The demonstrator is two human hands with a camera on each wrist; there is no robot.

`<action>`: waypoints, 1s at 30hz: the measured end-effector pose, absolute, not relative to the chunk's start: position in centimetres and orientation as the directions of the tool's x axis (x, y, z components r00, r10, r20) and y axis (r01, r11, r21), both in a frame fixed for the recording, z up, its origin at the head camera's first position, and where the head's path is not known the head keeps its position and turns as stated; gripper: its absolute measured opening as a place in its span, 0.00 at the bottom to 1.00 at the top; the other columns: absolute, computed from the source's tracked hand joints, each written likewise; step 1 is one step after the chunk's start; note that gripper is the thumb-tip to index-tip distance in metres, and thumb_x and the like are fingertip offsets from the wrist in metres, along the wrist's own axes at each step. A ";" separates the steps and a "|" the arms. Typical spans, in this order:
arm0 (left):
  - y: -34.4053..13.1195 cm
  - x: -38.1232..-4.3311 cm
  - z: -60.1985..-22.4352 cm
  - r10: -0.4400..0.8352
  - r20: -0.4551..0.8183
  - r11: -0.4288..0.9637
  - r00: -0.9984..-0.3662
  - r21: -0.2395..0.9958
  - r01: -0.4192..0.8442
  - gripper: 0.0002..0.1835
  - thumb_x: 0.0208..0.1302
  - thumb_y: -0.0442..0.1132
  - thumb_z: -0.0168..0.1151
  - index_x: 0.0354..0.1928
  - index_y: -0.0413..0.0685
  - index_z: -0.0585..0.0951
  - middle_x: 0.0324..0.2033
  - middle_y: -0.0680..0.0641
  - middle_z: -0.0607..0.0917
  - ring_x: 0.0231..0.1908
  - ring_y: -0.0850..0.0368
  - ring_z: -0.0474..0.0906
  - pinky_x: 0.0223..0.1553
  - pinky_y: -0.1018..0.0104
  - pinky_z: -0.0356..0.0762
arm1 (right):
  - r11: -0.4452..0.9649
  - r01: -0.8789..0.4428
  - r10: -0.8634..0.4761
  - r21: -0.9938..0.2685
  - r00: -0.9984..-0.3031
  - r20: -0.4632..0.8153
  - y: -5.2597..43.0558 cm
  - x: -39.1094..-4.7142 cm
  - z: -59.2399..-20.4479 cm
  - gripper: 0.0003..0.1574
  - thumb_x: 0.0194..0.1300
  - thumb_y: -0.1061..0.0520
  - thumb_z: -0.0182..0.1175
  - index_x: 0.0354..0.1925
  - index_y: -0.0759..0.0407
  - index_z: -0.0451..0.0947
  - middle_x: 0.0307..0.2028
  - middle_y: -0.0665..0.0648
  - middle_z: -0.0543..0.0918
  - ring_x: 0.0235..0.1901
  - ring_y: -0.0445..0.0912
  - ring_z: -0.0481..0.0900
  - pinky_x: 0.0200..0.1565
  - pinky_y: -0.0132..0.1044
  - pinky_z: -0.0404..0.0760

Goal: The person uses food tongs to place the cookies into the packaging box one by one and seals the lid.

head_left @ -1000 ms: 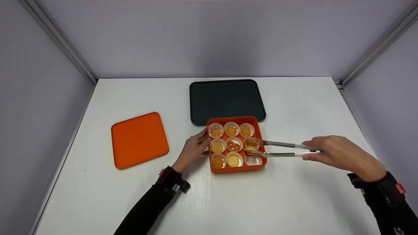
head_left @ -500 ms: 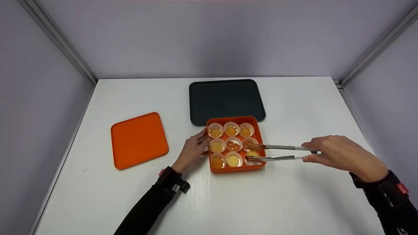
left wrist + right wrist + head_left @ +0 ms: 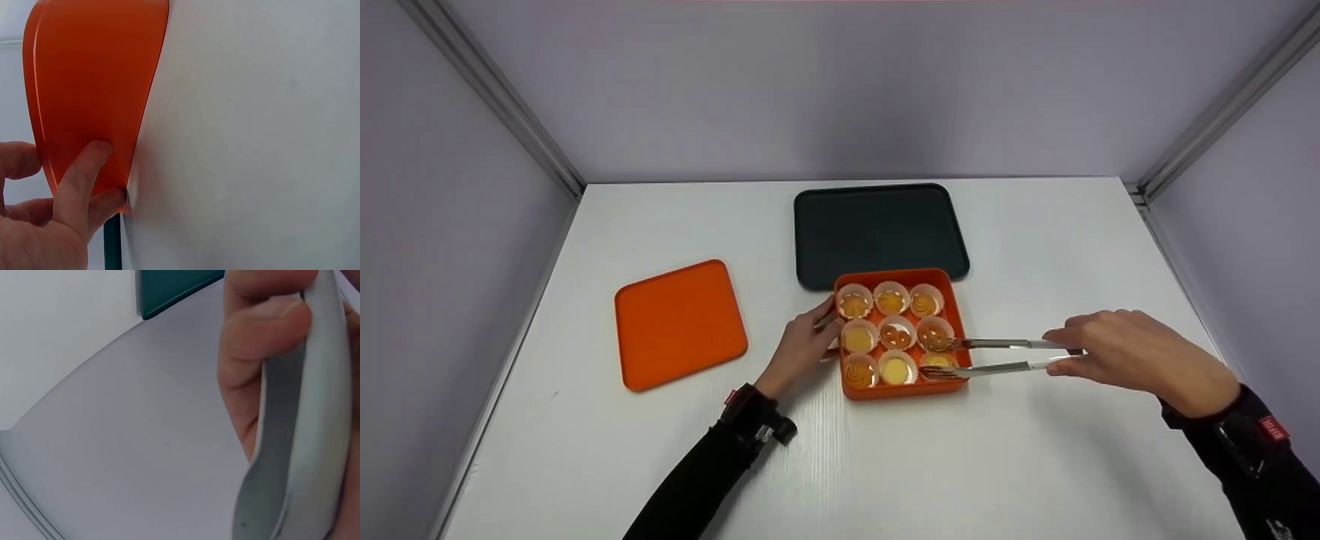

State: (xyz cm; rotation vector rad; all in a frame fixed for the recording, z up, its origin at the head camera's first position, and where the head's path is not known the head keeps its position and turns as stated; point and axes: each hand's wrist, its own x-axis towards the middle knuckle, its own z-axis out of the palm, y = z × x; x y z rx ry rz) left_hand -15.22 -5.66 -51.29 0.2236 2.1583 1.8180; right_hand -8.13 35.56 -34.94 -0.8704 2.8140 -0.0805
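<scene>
My left hand rests its fingers against the left outer wall of an orange box. The box holds rows of pleated paper cups with small yellow and brown sweets in them. In my right hand I grip metal tongs with brownish ends, reaching over the box from the right. The tong ends are spread at the near right cup, where a yellow piece shows, partly covered by them. The right wrist view shows the tongs' handle close up under curled fingers.
A dark green tray lies behind the box, close to its far edge. To the left an orange tray lies flat on the white table. Grey walls enclose the table at the back and sides.
The tong ends have shifted nearer to me and spread apart. A yellow piece now shows in the near right cup, which looked white a second ago. My left hand stays put.
</scene>
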 end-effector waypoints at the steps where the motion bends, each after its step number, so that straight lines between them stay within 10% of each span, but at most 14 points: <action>1: -5.7 -15.2 -51.2 0.315 -0.136 0.183 -0.939 0.980 -0.081 0.32 0.78 0.42 0.56 0.79 0.45 0.63 0.69 0.39 0.75 0.65 0.43 0.77 0.49 0.53 0.87 | 0.827 -0.552 -0.562 -0.103 -0.810 -0.169 35.5 -8.1 -35.0 0.21 0.60 0.44 0.76 0.47 0.53 0.89 0.27 0.39 0.76 0.23 0.34 0.70 0.24 0.35 0.73; 30: -5.6 -15.3 -51.4 0.323 -0.152 0.196 -0.934 0.976 -0.091 0.32 0.79 0.42 0.55 0.80 0.44 0.61 0.71 0.39 0.73 0.65 0.43 0.76 0.46 0.56 0.88 | 0.861 -0.334 -0.189 -0.383 -0.910 0.370 35.4 -9.1 -45.3 0.28 0.62 0.58 0.75 0.56 0.73 0.82 0.32 0.61 0.83 0.28 0.48 0.78 0.26 0.43 0.79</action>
